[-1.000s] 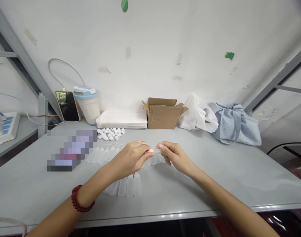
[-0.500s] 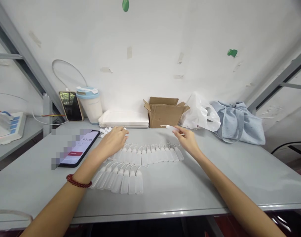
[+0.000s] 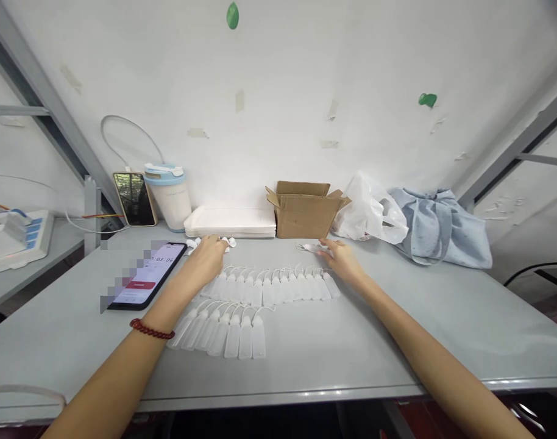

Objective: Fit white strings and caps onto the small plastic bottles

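My left hand (image 3: 206, 259), with a dark red bead bracelet at its wrist, reaches into a cluster of small white caps (image 3: 232, 242). Its fingers are bent together at the tips; what they pinch, if anything, is hidden. In my right hand (image 3: 341, 259), thumb and fingers hold a small translucent plastic bottle (image 3: 311, 248) low over the table, its thin looped strap pointing left. Between my forearms, similar bottles lie side by side in two rows, each with a thin curved strap: a far row (image 3: 278, 289) and a shorter near row (image 3: 233, 338).
Behind the hands stand a stack of white trays (image 3: 233, 222), an open cardboard box (image 3: 303, 216), a white plastic bag (image 3: 367, 210) and a blue cloth bag (image 3: 443, 228). On the left are a timer phone (image 3: 155, 277), a cup (image 3: 171, 198) and another phone (image 3: 135, 198).
My right hand has lowered the bottle toward the tabletop. My left hand has shifted slightly left, its fingertips now bent down among the white caps.
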Action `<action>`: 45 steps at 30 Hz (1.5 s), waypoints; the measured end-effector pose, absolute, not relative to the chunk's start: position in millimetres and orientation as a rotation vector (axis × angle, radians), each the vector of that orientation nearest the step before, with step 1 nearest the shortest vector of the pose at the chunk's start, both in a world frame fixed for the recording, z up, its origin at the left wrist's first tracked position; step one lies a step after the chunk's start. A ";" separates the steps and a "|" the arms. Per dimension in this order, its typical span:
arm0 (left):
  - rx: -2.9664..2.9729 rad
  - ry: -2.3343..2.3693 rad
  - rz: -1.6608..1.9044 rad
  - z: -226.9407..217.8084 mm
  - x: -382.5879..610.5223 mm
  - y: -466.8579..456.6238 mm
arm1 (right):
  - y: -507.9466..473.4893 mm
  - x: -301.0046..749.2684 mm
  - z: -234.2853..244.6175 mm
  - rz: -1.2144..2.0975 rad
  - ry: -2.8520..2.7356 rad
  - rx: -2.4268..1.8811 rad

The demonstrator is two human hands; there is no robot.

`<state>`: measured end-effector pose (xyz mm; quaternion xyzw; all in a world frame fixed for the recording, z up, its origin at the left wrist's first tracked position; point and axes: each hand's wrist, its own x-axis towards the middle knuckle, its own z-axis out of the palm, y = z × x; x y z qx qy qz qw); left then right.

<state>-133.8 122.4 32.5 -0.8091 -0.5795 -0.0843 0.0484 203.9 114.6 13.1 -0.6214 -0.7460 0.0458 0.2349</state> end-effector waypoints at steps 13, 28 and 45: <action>-2.471 -1.846 -0.216 33.5 -133.1 120.7 | 87.8 194.0 46.5 0.234 -2.171 -1.626; -2.453 -1.856 -0.345 29.6 -133.7 126.1 | 77.3 203.5 68.4 0.893 -2.360 -1.731; -2.517 -1.897 -0.456 38.3 -127.5 118.4 | 85.8 215.5 60.4 1.271 -2.325 -1.949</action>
